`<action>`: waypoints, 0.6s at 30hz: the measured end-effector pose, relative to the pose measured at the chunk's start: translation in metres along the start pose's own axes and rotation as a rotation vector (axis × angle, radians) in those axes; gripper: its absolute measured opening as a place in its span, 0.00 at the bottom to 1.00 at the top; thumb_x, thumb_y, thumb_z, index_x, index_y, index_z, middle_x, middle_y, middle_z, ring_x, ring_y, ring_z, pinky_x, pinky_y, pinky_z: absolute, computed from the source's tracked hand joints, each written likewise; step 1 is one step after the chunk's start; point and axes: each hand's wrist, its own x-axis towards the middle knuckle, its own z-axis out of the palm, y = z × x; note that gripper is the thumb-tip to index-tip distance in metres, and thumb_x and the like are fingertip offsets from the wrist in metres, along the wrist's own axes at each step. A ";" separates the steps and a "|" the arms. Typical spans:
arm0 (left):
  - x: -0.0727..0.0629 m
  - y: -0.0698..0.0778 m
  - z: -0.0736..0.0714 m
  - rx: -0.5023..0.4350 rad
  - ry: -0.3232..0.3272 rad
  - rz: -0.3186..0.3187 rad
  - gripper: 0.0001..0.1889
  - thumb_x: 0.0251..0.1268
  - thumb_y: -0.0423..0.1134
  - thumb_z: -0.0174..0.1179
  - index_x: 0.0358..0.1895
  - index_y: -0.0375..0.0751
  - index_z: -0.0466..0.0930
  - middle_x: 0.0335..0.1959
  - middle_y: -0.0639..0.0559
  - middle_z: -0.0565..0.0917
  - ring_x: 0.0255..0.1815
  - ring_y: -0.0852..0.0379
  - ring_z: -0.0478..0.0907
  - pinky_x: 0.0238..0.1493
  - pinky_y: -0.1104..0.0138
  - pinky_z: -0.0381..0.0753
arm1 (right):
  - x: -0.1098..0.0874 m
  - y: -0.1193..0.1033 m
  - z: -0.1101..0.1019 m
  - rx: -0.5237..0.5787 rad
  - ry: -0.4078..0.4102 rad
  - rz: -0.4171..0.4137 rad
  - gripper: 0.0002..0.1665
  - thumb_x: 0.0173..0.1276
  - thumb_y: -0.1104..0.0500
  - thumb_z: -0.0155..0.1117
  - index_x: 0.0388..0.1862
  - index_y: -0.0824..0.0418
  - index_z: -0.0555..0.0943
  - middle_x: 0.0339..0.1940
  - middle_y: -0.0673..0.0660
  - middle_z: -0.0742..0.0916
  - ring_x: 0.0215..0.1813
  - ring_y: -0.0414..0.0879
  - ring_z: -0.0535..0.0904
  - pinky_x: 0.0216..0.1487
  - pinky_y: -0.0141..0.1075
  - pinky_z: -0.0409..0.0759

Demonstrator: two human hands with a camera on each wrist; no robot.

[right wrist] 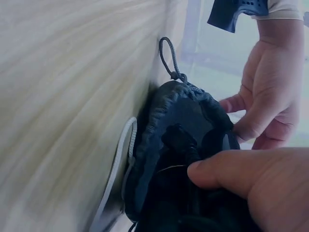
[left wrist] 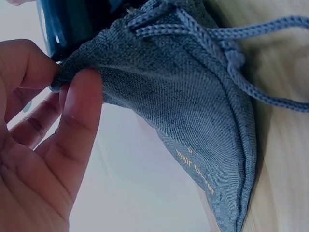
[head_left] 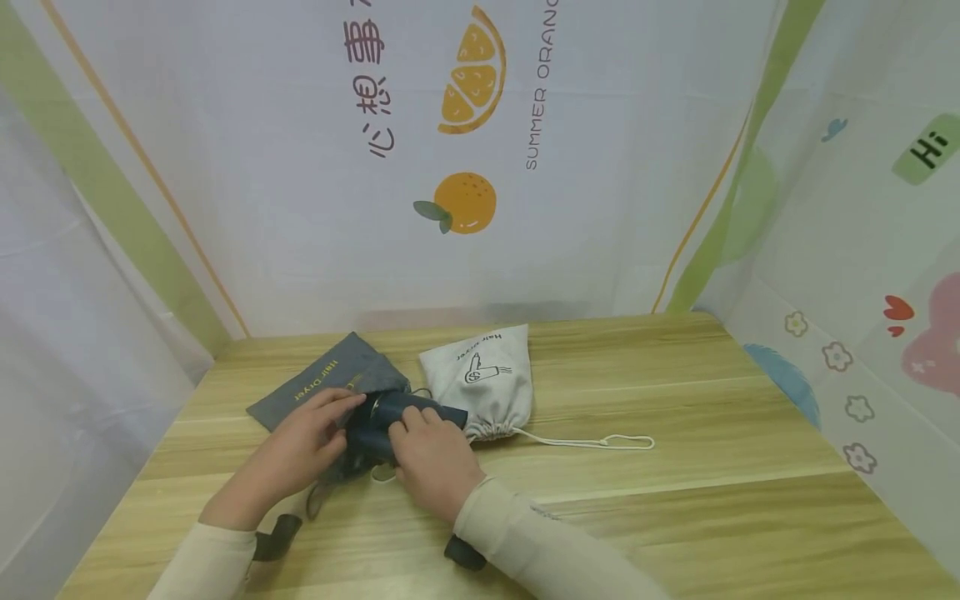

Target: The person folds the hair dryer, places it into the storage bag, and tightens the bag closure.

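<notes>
A dark blue hair dryer [head_left: 390,407] lies at the wide mouth of a dark grey drawstring pouch [head_left: 300,387]. My left hand [head_left: 303,442] pinches the pouch's rim between thumb and fingers, as the left wrist view shows. From the near side, my right hand [head_left: 433,458] grips the dryer, its thumb pressed along the dark body in the right wrist view. A dark cord with a plug [right wrist: 179,139] runs into the pouch opening beside the dryer. The pouch's grey drawstring [left wrist: 270,26] hangs loose at the mouth.
A light grey pouch [head_left: 480,375] printed with a hair dryer lies just right of the dark pouch. Its white cord [head_left: 577,440] trails right across the wooden table [head_left: 675,517]. A printed white curtain [head_left: 600,208] hangs behind the table.
</notes>
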 end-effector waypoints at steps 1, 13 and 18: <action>0.000 0.000 0.000 0.000 -0.004 -0.001 0.25 0.58 0.22 0.60 0.62 0.31 0.77 0.57 0.41 0.77 0.33 0.63 0.71 0.32 0.67 0.74 | 0.000 -0.001 0.001 -0.002 0.003 0.003 0.23 0.57 0.44 0.75 0.45 0.55 0.81 0.37 0.51 0.78 0.37 0.43 0.75 0.31 0.33 0.77; 0.001 0.002 0.004 -0.014 -0.013 0.001 0.25 0.58 0.22 0.59 0.62 0.26 0.74 0.55 0.40 0.76 0.30 0.65 0.68 0.33 0.67 0.72 | 0.007 -0.012 0.009 -0.005 -0.049 0.046 0.23 0.60 0.43 0.73 0.48 0.55 0.81 0.39 0.51 0.78 0.39 0.44 0.75 0.31 0.35 0.77; 0.001 0.004 0.005 -0.045 -0.010 0.002 0.25 0.58 0.21 0.58 0.63 0.25 0.74 0.54 0.41 0.76 0.29 0.66 0.67 0.31 0.69 0.71 | 0.009 -0.015 0.011 0.003 -0.059 0.061 0.23 0.59 0.43 0.74 0.47 0.54 0.81 0.39 0.50 0.78 0.39 0.43 0.75 0.30 0.34 0.76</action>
